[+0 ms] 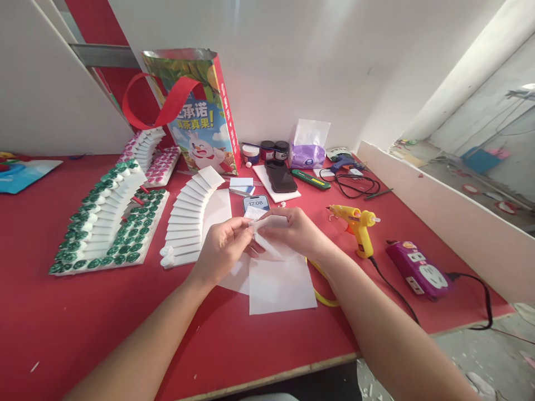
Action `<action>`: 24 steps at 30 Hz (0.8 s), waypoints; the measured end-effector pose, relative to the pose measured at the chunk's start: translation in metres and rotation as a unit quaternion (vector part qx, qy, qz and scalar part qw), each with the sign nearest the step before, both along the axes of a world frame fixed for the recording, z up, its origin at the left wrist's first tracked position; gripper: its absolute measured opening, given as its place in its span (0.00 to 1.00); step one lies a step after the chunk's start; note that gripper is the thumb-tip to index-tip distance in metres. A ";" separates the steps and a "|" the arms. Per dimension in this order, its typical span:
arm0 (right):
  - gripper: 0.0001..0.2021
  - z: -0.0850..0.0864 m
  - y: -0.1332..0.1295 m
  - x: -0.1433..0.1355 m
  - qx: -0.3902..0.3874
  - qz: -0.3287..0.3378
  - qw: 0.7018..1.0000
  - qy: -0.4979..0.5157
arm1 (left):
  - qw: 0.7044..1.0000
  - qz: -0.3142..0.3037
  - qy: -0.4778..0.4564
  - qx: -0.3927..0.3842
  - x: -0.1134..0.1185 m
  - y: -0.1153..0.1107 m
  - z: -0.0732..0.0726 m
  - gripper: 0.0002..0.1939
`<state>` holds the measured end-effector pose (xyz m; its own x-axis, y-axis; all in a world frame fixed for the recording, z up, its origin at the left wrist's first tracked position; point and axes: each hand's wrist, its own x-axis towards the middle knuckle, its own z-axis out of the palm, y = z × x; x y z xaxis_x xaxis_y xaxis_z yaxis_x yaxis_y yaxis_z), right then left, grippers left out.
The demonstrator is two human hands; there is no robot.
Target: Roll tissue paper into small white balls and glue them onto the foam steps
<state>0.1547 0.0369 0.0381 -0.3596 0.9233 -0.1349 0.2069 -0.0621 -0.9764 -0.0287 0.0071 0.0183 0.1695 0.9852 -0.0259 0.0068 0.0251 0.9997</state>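
Both of my hands meet over the middle of the red table. My left hand [225,242] pinches one edge of a thin white tissue [276,248] between thumb and fingers. My right hand [295,231] grips the same tissue from the other side, its fingers closed close to the left ones. The tissue looks folded or gathered where the fingertips meet, partly hidden by them. Below the hands lies a flat white sheet [282,287]. Just beyond them is a lit phone [256,204]. A curved white stair-like piece [188,214], with white rosettes at its near end, stands left of my left hand.
To the right lie a yellow glue gun [357,225] and a purple power strip [420,270] with cords. At left stands a stair piece with green rosettes [100,223]. Behind are a gift bag [200,122], a dark phone [280,175], a green cutter [310,179] and a tissue pack [308,155].
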 end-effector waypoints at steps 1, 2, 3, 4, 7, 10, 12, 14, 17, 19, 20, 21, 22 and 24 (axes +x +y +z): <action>0.07 0.000 0.000 0.000 0.003 0.005 1.000 -0.003 | 1.000 0.002 0.007 0.002 0.000 0.000 0.000 0.12; 0.08 -0.001 0.000 0.000 0.009 0.010 1.000 -0.007 | 1.000 0.004 0.015 0.002 0.001 0.000 0.000 0.13; 0.08 -0.002 0.001 0.000 0.019 0.013 1.000 -0.013 | 1.000 0.006 0.024 0.000 0.001 0.000 -0.001 0.13; 0.08 -0.003 0.001 0.000 0.032 0.015 0.999 -0.019 | 0.999 0.009 0.035 -0.001 0.001 0.000 -0.002 0.14; 0.07 -0.005 0.002 0.000 0.067 0.002 0.997 -0.040 | 0.997 0.028 0.074 0.003 0.001 -0.001 -0.004 0.14; 0.11 -0.006 0.003 0.000 0.086 -0.028 0.994 -0.063 | 0.994 0.055 0.095 0.012 0.001 -0.001 -0.005 0.11; 0.13 -0.006 0.003 0.000 0.099 -0.050 0.990 -0.083 | 0.993 0.072 0.095 0.014 0.001 -0.001 -0.006 0.10; 0.15 -0.006 0.002 0.000 0.100 -0.063 0.989 -0.095 | 0.992 0.084 0.093 0.020 0.001 -0.001 -0.006 0.09; 0.19 -0.006 0.001 -0.003 0.081 -0.067 0.988 -0.112 | 0.990 0.087 0.103 0.032 0.002 -0.002 -0.004 0.10; 0.19 -0.007 0.000 -0.006 0.069 -0.072 0.985 -0.144 | 0.991 0.087 0.102 0.027 0.003 -0.003 -0.003 0.10; 0.18 -0.008 0.000 -0.007 0.068 -0.076 0.982 -0.161 | 0.992 0.086 0.091 0.019 0.003 -0.003 -0.002 0.10; 0.18 -0.009 0.000 -0.008 0.070 -0.078 0.980 -0.171 | 0.994 0.083 0.072 0.008 0.004 -0.004 -0.001 0.10; 0.17 -0.010 0.000 -0.009 0.074 -0.078 0.979 -0.173 | 0.995 0.083 0.048 -0.004 0.005 -0.003 -0.001 0.10; 0.16 -0.011 0.000 -0.008 0.086 -0.069 0.983 -0.148 | 0.996 0.087 -0.002 -0.022 0.005 -0.001 -0.002 0.12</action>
<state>0.1465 0.0367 0.0275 -0.1978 0.9788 -0.0528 0.4848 0.0509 -0.8731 -0.0236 0.0057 0.0165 -0.0035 0.9976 -0.0688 -0.0064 0.0688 0.9976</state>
